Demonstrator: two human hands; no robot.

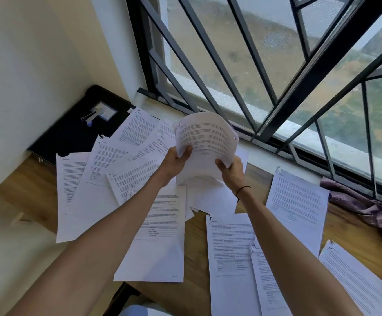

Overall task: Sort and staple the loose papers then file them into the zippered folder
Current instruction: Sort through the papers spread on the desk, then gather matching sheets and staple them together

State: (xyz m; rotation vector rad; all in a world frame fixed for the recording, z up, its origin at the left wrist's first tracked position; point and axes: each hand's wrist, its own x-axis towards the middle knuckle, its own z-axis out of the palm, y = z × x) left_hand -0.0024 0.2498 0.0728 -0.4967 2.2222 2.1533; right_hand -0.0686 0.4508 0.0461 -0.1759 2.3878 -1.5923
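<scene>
Head view: left hand (178,158) and right hand (230,168) grip the raised paper stack (204,140) by its lower edge.

A wooden table (194,238) fills the lower middle, its bare surface warm brown. From 12 to 3 o'clock runs a window (322,115) behind dark metal bars (210,53), with daylight and blurred greenery outside. A cream wall (25,65) stands at 9 to 11 o'clock. A purple cloth (368,208) lies at 3 o'clock below the sill.
</scene>
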